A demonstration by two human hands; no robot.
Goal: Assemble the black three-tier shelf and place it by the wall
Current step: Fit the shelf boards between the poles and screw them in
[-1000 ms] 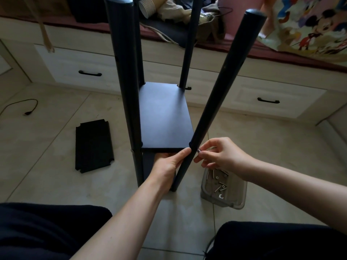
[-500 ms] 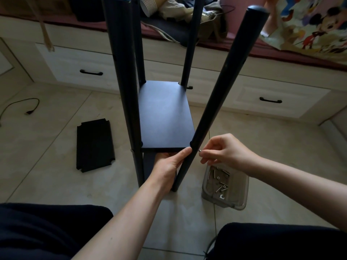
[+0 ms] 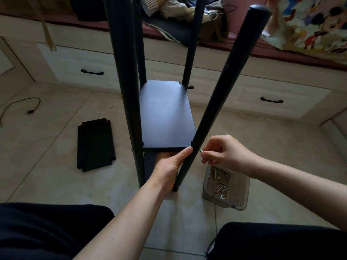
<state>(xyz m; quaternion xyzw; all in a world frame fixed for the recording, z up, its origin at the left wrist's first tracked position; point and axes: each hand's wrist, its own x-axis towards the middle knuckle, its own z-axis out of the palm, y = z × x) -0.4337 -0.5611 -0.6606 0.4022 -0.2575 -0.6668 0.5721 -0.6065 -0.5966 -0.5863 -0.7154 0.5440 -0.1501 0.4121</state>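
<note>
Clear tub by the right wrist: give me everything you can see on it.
The tub is a small, clear, greyish plastic container with rounded corners and no lid on it. It sits flat on the tiled floor, to the right of the shelf's near right pole, partly under the right hand. Loose silver screws and a small white piece lie scattered inside. Nothing touches it except the floor; the hand is above it, pinching a screw at the pole.

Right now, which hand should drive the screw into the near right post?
The right hand: it already pinches the screw at the post, while the left hand holds the shelf board.
</note>
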